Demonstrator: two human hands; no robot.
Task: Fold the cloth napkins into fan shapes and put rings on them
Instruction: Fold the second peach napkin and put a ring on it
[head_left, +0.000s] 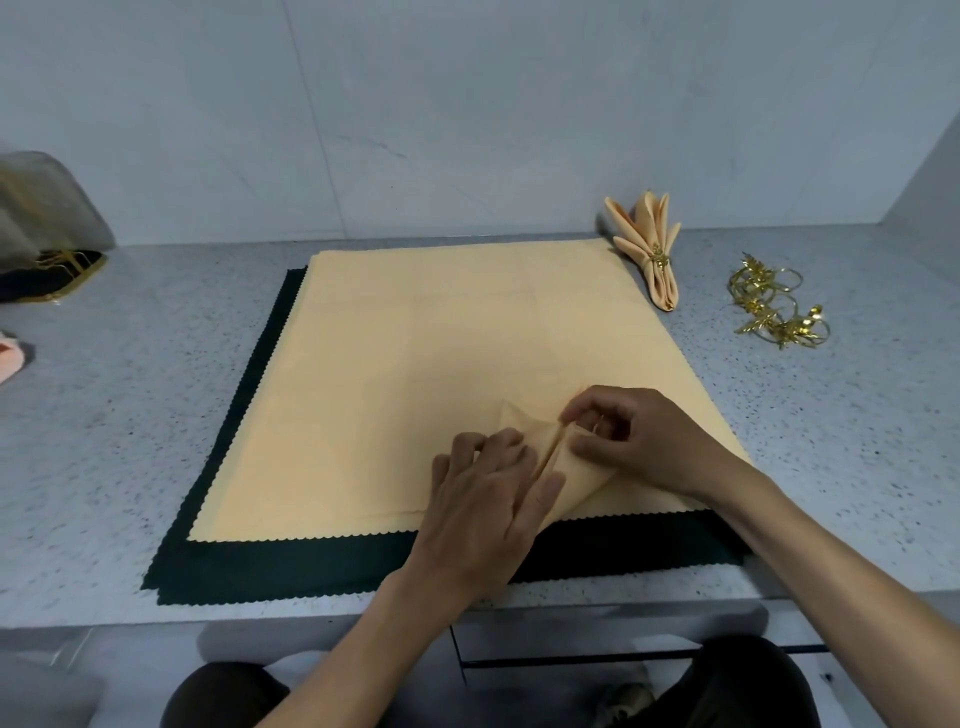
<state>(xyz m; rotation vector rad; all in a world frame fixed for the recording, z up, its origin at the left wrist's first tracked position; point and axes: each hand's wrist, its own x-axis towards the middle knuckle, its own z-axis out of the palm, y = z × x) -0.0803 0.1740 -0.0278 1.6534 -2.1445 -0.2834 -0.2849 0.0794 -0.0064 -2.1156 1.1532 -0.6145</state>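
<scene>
A peach cloth napkin (441, 364) lies spread on a dark green napkin (311, 566) on the grey speckled counter. Near its front right corner the peach cloth is gathered into a raised pleat. My left hand (488, 499) pinches that pleat from the left, with its thumb pressed on the folded corner. My right hand (639, 436) pinches the same pleat from the right with curled fingers. A finished peach fan napkin (647, 244) with a gold ring round it lies at the back right. Several loose gold rings (776, 306) are heaped to its right.
The counter (104, 441) ends at a front edge just below the green napkin. A wall runs along the back. At the far left stand a grey cloth bundle (36, 208) on a dark tray and a pink cloth (10, 356).
</scene>
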